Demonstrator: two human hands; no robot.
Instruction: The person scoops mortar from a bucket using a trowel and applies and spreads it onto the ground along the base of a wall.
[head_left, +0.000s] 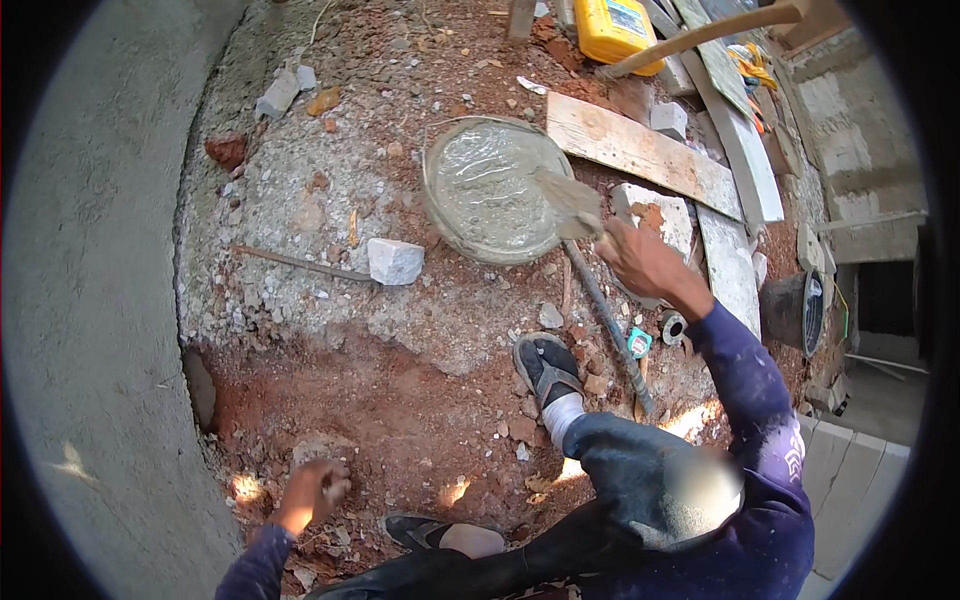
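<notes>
My right hand point(640, 255) grips a trowel point(565, 195) by its handle, with the blade at the right side of a round container of wet grey mix point(480, 180). Low at the left, my left hand point(315, 490) is over the reddish dirt with its fingers curled; whether they hold anything is too unclear to tell. Beside the container are a white stone block point(395, 260), a long grey bar point(610, 325) and a white chunk point(660, 220). A small teal tape measure point(637, 342) lies by the bar.
A rendered wall point(100, 300) runs along the left. Planks point(630, 150), a yellow jug point(615, 30) and a wooden-handled tool point(700, 40) are at the upper right. A dark bucket point(785, 315) stands at the right. My sandaled feet rest on rubble-strewn ground.
</notes>
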